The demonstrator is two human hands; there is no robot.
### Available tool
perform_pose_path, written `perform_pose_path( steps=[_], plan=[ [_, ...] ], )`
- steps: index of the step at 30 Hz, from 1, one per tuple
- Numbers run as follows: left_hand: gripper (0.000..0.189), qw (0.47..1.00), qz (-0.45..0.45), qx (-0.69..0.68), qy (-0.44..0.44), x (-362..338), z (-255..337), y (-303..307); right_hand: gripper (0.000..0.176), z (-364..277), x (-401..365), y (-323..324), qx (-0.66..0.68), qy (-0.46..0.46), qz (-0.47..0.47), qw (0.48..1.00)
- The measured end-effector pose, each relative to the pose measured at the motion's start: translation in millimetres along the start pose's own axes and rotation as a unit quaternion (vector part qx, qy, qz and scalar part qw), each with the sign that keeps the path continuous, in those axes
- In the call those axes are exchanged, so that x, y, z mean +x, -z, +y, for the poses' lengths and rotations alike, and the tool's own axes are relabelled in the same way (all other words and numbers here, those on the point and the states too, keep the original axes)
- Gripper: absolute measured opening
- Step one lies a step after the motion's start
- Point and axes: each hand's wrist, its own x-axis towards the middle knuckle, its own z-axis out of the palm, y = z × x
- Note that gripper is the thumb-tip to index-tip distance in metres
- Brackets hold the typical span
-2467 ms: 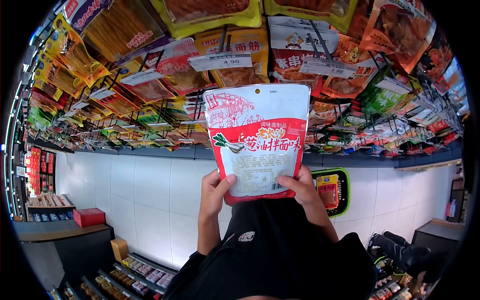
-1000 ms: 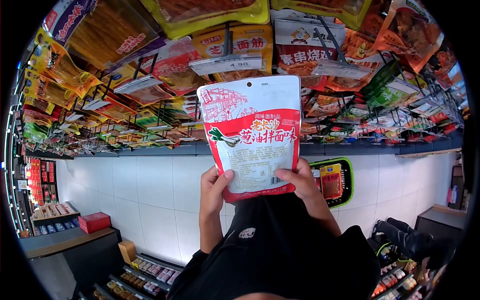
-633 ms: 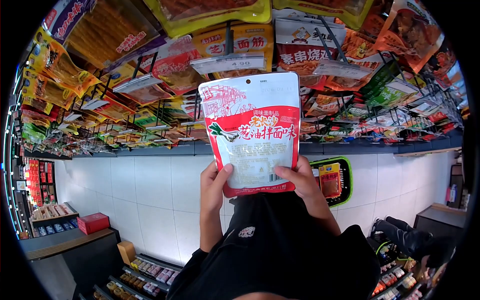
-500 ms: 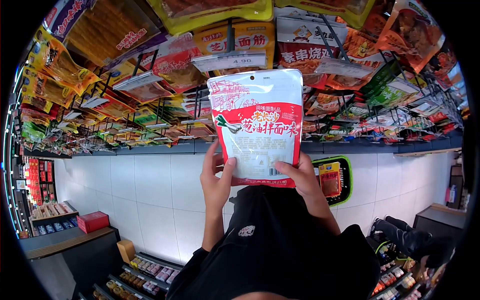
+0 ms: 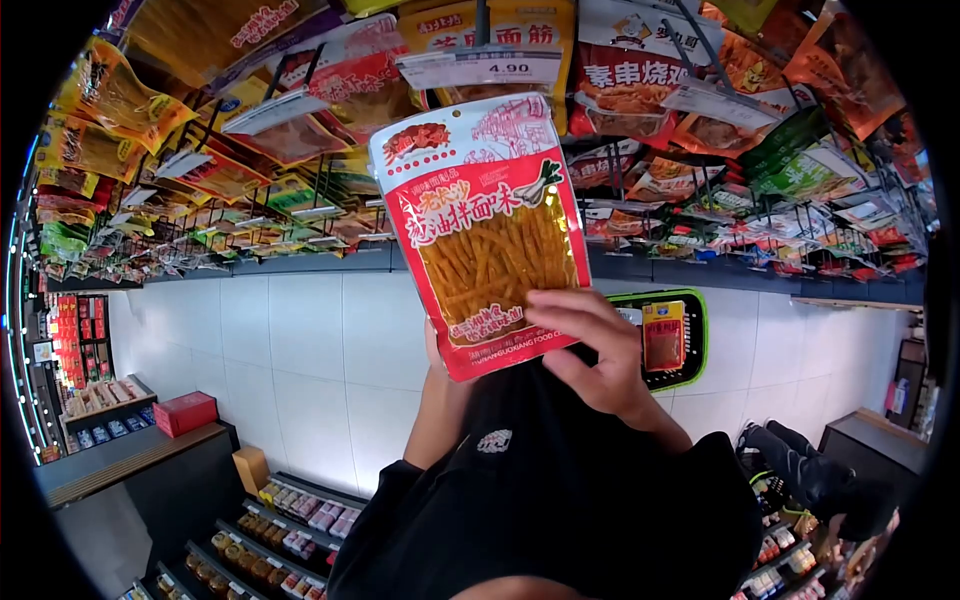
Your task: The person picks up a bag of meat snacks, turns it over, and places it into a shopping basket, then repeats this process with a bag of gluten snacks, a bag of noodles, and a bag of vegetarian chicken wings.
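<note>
A red and white snack bag [image 5: 490, 250] is held up in front of my body, its front with a window of brown sticks facing me, tilted a little to the left. My left hand [image 5: 437, 385] is behind the bag's lower left part, with its fingers hidden by the bag. My right hand [image 5: 600, 355] lies at the lower right of the bag, its fingertips touching the front and its thumb apart from the fingers near the bottom edge.
Racks of hanging snack bags [image 5: 625, 80] with price tags [image 5: 480, 68] stand ahead. On the floor to the right is a green-rimmed black basket [image 5: 704, 340] holding a red and yellow package [image 5: 664, 338]. Another person [image 5: 815, 475] is at the lower right, near shelves.
The bag has been turned from its back to its front and now tilts left. My right hand has moved onto its front; my left hand has gone behind it.
</note>
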Motion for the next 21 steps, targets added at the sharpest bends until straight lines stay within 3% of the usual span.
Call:
perform_pose_path(
  steps=[2, 4, 6, 7, 10, 12, 15, 16, 18, 21],
  plan=[
    [0.053, 0.999, -0.013, -0.036, -0.015, 1.5, 2.0, 6.8, 0.031, 10.9, -1.4, -1.1, -0.056, 0.049, 0.105, 0.992],
    [0.053, 0.998, -0.017, -0.056, -0.023, 0.6, 4.6, 8.3, 0.036, 16.7, -0.6, -1.2, -0.069, 0.023, 0.201, 0.977],
    [0.054, 0.998, -0.007, -0.06, -0.026, -4.4, 8.5, 8.6, 0.05, 24.8, 0.9, -1.7, -0.043, -0.012, 0.182, 0.982],
    [0.056, 0.994, -0.087, -0.062, -0.016, -2.3, 10.3, 9.8, 0.052, 24.6, 2.9, -5.5, -0.003, -0.047, 0.173, 0.984],
    [0.062, 0.998, 0.039, -0.049, -0.026, -11.7, 12.3, 9.0, 0.053, 28.6, -4.9, -21.5, 0.21, -0.188, 0.112, 0.953],
    [0.061, 1.0, 0.02, -0.019, -0.001, -16.7, 15.3, 10.8, 0.05, 36.3, -12.1, -28.5, 0.277, -0.263, 0.044, 0.923],
    [0.057, 1.0, 0.0, 0.002, 0.025, -29.7, 25.0, 31.9, 0.036, 36.2, -11.3, -34.5, 0.276, -0.293, 0.046, 0.914],
    [0.055, 0.997, -0.005, -0.057, 0.058, -31.4, 27.9, 35.6, 0.032, 39.9, -11.1, -34.7, 0.266, -0.312, 0.035, 0.911],
    [0.053, 0.994, 0.031, 0.099, 0.041, -39.2, 34.4, 40.1, 0.029, 41.8, -7.7, -45.7, 0.276, -0.297, 0.058, 0.912],
    [0.051, 0.987, 0.115, 0.111, 0.021, -41.1, 43.0, 27.6, 0.028, 38.7, 0.4, -56.8, 0.284, -0.301, 0.056, 0.909]
  ],
)
